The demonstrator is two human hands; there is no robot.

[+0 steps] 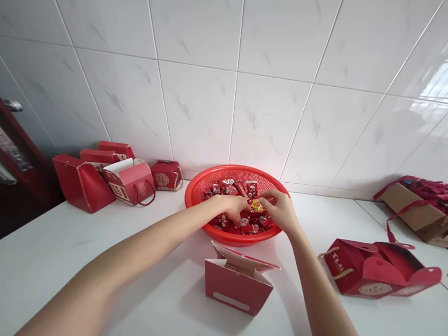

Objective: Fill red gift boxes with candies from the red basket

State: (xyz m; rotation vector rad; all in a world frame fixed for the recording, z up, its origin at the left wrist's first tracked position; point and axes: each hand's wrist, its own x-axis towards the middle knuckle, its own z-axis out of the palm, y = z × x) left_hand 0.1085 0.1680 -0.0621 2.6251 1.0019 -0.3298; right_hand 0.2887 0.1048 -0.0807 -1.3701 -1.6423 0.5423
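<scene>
1. The yellow-wrapped sweet [257, 206] lies directly between the 2 hands, over the middle of the red plastic basket [197, 197]; its long axis runs roughly across the view, tilted slightly.
2. The right hand [278, 208] is nearer, just left of it; its fingertips appear closed on the sweet, a pinch.
3. The left hand [232, 207] is just beside the sweet, its fingers down among the red-wrapped sweets [252, 222]. Its grip: cannot tell.
4. Fingers hide the sweet's ends and its label.
5. An open red gift box [237, 283] stands below both hands, nearer the wearer than the basket. Its inside is not visible.
</scene>
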